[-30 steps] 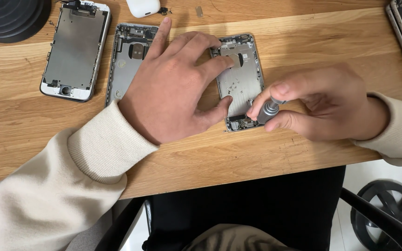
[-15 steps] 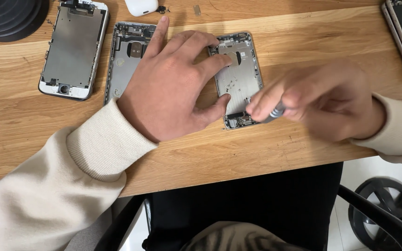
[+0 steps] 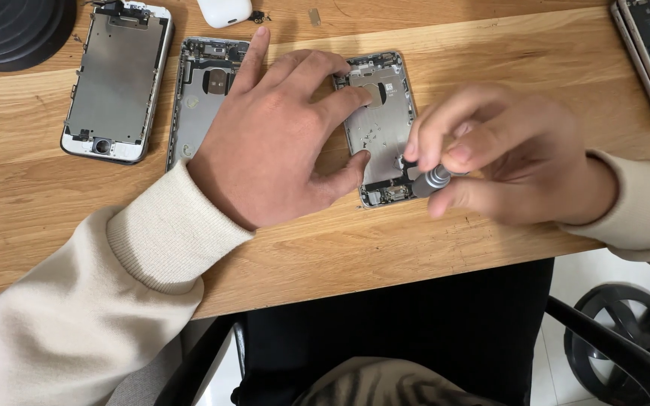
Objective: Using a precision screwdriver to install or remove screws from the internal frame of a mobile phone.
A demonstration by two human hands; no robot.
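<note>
At frame centre, your left hand (image 3: pixel 280 143) lies flat, fingers spread, pinning the opened phone housing (image 3: pixel 381 124) to the wooden table (image 3: pixel 490 45). Your right hand (image 3: pixel 505 162) pinches a small grey screwdriver (image 3: pixel 432 180) over the housing's lower edge.

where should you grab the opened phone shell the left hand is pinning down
Take the phone shell by its two long side edges, coming straight down from above. It lies flat on the wooden table with its open inside facing up, so only the thin rim gives a clean grip. The left hand covers its left edge; the right hand works its lower end.
</note>
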